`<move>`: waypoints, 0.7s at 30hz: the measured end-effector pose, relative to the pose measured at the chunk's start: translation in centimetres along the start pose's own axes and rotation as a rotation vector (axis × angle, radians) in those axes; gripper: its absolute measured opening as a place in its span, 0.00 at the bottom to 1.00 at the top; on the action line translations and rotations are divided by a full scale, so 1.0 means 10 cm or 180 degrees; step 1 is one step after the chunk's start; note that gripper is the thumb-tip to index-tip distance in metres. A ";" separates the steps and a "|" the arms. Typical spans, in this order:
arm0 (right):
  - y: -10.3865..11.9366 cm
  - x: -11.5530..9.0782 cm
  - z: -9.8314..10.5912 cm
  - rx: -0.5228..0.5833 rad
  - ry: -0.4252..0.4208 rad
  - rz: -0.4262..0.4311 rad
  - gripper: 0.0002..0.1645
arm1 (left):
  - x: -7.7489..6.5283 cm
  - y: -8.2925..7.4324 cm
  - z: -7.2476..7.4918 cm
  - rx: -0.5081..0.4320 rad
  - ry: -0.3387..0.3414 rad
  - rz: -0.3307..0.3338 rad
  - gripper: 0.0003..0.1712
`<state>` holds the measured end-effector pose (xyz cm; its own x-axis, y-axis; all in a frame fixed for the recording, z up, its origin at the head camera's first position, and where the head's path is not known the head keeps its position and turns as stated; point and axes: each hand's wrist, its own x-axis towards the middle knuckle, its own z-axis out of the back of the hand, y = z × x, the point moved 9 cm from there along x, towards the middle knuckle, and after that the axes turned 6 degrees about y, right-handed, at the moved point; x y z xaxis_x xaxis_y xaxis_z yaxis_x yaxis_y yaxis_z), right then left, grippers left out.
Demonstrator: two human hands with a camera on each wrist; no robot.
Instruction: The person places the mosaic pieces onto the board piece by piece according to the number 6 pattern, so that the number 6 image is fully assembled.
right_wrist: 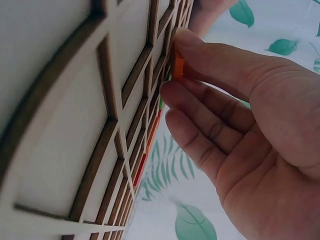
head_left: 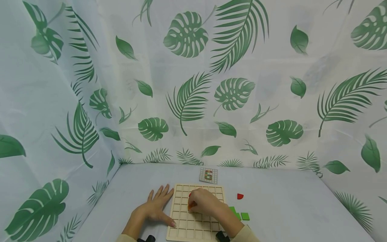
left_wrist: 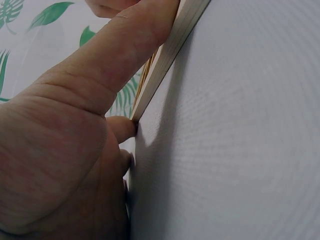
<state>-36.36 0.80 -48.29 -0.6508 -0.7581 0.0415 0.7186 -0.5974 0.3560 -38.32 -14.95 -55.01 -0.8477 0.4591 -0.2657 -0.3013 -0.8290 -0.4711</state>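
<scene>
A wooden grid board lies on the table in the head view. Over its middle, my right hand pinches a small orange tile between thumb and fingers, right at the grid's surface. Red, orange and green tiles sit in cells beyond the fingers in the right wrist view; the hand hides most of them from the head. My left hand rests spread at the board's left side, its thumb on the rim. The left wrist view shows that thumb against the board's edge.
Behind the board lies a card printed with a coloured grid pattern. To the right are a red quarter-round tile and several green tiles, some partly behind the right forearm. A leaf-printed curtain encloses the table's back and sides.
</scene>
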 end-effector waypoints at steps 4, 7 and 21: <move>-0.01 0.01 -0.02 0.0003 0.0026 0.0001 0.04 | -0.01 -0.02 0.01 0.0021 -0.0007 0.0001 0.80; -0.01 0.01 -0.03 0.0006 0.0049 0.0030 0.04 | -0.01 -0.02 0.01 0.0015 -0.0006 -0.0001 0.80; -0.03 -0.02 -0.01 0.0006 0.0035 0.0090 0.09 | -0.01 -0.02 0.01 0.0022 0.0000 0.0019 0.81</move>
<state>-36.38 1.11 -48.49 -0.6274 -0.7776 0.0413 0.7363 -0.5751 0.3567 -38.24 -14.86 -54.79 -0.8496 0.4540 -0.2684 -0.2992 -0.8340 -0.4637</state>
